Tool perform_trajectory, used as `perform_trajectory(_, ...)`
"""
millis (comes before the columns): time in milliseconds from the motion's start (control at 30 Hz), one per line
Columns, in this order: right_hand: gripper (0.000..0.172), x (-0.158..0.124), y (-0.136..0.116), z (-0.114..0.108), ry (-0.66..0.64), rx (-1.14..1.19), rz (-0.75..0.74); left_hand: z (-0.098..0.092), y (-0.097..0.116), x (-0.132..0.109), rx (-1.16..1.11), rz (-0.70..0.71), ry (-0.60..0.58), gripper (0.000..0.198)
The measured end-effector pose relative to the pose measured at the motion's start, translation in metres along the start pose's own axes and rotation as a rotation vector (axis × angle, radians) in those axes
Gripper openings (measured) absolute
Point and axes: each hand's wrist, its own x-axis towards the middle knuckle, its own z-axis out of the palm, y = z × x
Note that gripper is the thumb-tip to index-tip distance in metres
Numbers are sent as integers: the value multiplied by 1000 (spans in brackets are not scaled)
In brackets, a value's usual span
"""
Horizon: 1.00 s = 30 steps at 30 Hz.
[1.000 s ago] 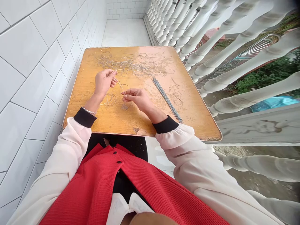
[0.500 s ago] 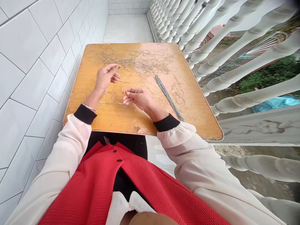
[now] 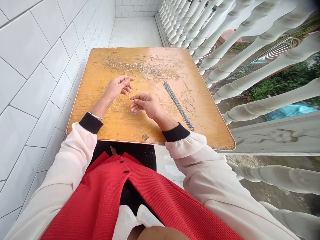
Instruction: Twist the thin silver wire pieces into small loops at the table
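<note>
Over the wooden table [image 3: 120, 128], my left hand [image 3: 120, 87] is closed in a pinch on one part of a thin wire [image 3: 133, 94]. My right hand [image 3: 145, 104] pinches the same wire a little lower and to the right, thumb against forefinger. Several curled wires [image 3: 117, 104] lie below and between the hands. Farther back spreads a tangled heap of thin wire [image 3: 137, 66]. To the right of my right hand lies a bundle of straight grey wires [image 3: 178, 106], slanting toward the near edge.
A white tiled wall [image 3: 37, 76] runs close along the left side. White balusters [image 3: 217, 73] line the right side beyond the table. A loose loop of wire [image 3: 190, 104] lies near the right edge, and another [image 3: 82, 102] near the left.
My left hand has moved slightly right and down, closer to my right hand. The stretch of wire showing between them is shorter. My right hand has barely moved.
</note>
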Motion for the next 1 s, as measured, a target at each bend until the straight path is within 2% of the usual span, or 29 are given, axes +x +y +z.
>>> perform_trajectory(200,16,3,4,-1,29,-31,-42,3,-13,2,16,-17,-60,29)
perform_trajectory(333,14,3,3,-3,-39,6,-37,1,-13,1,-4,-16,-61,31)
perform_trajectory(533,22,3,5,-6,-104,56,-50,-1,-10,0,-13,-18,-83,30)
perform_trajectory(733,29,5,9,-6,-36,-18,-94,-1,-11,1,-16,-14,-40,27)
perform_trajectory(900,24,5,9,-2,41,-61,-101,3,-15,0,16,-42,-76,11)
perform_trajectory(1000,23,2,6,-2,65,-120,-87,4,-16,0,40,-56,-101,11)
